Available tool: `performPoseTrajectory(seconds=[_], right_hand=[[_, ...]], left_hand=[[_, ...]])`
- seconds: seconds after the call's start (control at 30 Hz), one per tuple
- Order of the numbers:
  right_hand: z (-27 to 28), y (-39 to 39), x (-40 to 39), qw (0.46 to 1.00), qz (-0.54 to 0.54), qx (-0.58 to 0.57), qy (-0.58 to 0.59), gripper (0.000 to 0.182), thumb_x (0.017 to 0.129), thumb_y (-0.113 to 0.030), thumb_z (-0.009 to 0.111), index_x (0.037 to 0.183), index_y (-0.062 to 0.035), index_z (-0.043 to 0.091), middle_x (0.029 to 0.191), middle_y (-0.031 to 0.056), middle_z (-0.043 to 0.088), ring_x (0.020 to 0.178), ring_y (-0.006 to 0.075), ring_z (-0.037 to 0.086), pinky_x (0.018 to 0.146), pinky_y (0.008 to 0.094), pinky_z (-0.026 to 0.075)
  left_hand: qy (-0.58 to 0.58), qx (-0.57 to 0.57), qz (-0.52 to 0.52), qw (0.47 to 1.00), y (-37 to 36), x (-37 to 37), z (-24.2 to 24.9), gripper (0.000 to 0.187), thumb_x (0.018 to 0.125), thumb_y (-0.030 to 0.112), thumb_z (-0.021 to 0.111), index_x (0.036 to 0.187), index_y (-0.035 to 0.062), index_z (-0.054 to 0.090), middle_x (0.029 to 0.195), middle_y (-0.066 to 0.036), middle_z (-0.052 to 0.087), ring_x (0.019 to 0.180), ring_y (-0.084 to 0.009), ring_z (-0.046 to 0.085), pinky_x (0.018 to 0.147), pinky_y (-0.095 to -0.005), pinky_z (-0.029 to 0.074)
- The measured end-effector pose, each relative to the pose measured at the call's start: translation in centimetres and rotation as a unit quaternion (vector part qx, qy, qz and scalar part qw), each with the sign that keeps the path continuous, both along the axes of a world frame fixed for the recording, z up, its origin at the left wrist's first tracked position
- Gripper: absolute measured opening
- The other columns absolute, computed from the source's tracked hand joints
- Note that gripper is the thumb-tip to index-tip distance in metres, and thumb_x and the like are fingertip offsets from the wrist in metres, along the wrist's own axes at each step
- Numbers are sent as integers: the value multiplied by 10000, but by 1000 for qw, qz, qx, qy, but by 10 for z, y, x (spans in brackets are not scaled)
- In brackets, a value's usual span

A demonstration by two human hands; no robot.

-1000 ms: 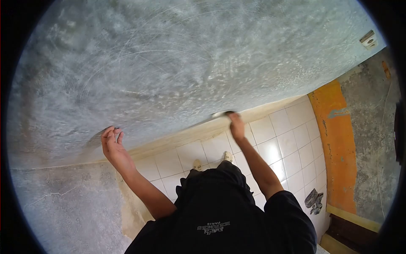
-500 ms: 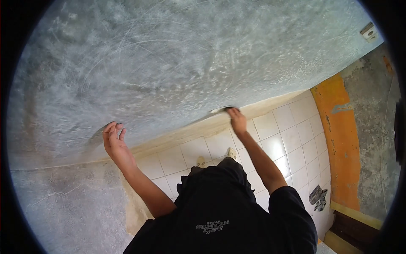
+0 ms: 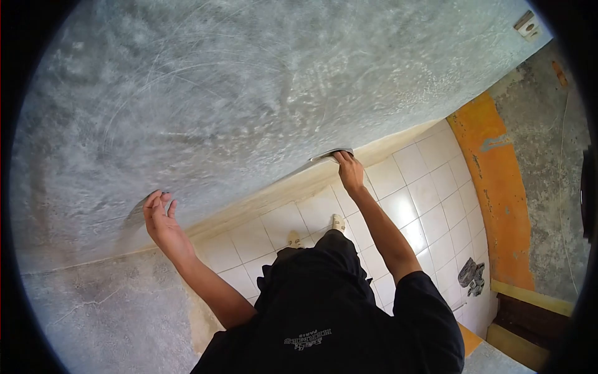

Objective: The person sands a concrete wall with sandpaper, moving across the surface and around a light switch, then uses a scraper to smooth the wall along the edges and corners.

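My right hand [image 3: 351, 171] grips a flat trowel [image 3: 324, 154] with a thin grey blade, held against the lower part of the grey wall [image 3: 237, 118]. Its blade lies just above the cream band at the foot of the wall, and the fingers cover most of its handle. To the left, my left hand [image 3: 163, 224] is raised beside the same wall with the fingers loosely bent and the thumb apart. The fingertips are right at the wall surface, where a shadow falls. Curved scratches and a mottled, rough texture mark the wall.
White floor tiles [image 3: 398, 209] run along the wall under my feet. A crumpled dark cloth [image 3: 471, 275] lies on them at the right. Beyond are an orange painted strip [image 3: 492, 181] and a brown wooden piece [image 3: 526, 327]. A socket plate [image 3: 528, 26] sits on the wall at upper right.
My right hand and the trowel have shifted slightly up and left, with more of the blade now showing. My left hand is a little lower and further left. The view has tilted slightly.
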State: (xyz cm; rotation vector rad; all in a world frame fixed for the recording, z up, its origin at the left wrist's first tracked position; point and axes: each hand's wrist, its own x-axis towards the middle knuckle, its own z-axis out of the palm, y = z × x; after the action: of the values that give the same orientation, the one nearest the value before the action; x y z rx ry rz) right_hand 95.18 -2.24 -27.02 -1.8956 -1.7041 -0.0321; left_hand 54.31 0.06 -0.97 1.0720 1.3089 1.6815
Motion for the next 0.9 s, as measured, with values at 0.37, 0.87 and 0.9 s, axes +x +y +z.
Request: performPoseTrajectory(seconds=[0.37,0.87,0.9], right_hand=[[-16,6,-70,992,106,57,34,395,752,17,537,1104,-129,639,1060,78,650,894,262,634,765,397,524],[-5,15,-84,980,193,8,37,243,769,-7,529,975,-114,602,965,66,624,923,257,638,775,374,525],[-5,17,-81,980,197,7,31,253,770,-7,530,984,-116,610,981,68,629,917,259,640,776,377,526]], left_hand=[[-15,1,26,1000,4,3,-1,243,923,220,525,1089,56,593,1073,-38,576,1018,-153,532,940,-367,392],[-38,10,37,999,6,26,5,225,910,215,533,1071,65,583,1062,-32,560,983,-150,492,918,-358,390],[-42,10,37,998,7,25,4,224,909,217,534,1068,67,583,1064,-30,560,985,-148,490,917,-358,390]])
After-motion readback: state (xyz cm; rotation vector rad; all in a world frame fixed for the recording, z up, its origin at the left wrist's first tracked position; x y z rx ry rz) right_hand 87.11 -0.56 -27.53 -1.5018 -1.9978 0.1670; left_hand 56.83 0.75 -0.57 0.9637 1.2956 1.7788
